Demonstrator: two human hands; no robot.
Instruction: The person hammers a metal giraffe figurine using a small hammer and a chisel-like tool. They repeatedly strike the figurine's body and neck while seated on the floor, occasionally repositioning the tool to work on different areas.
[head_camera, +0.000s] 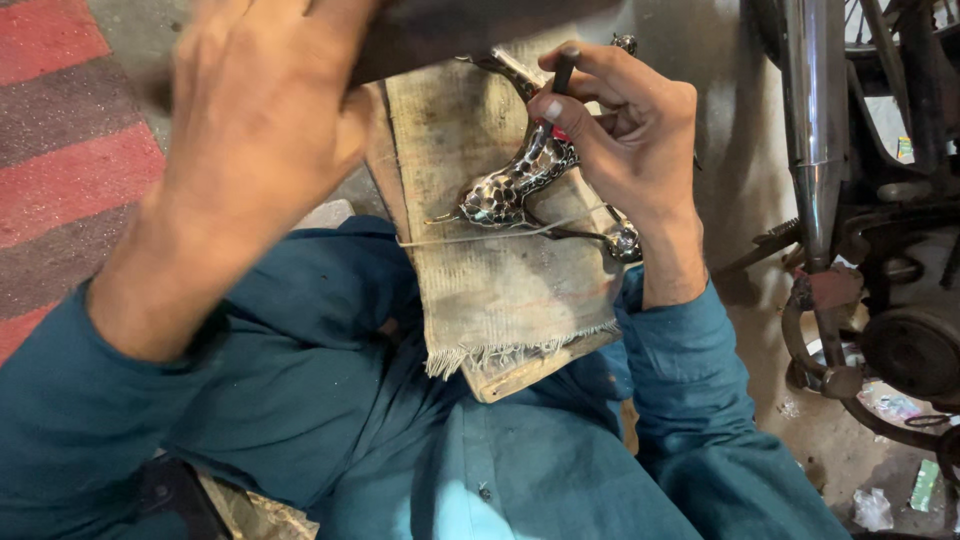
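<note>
A shiny, dimpled metal figure (515, 180) with thin legs lies on a frayed cloth (500, 280) laid over a wooden board on my lap. My right hand (625, 130) pinches a small dark punch (562, 75) upright, its tip on the figure. My left hand (255, 110) is raised close to the camera and blurred. It grips a dark tool (450, 30) that runs across the top of the view above the figure.
A chrome exhaust pipe (815, 100) and rusty motorcycle parts (900, 340) stand at the right on a dirty concrete floor (730, 130). A red and grey striped mat (60, 150) lies at the left. Scraps of litter sit at the bottom right.
</note>
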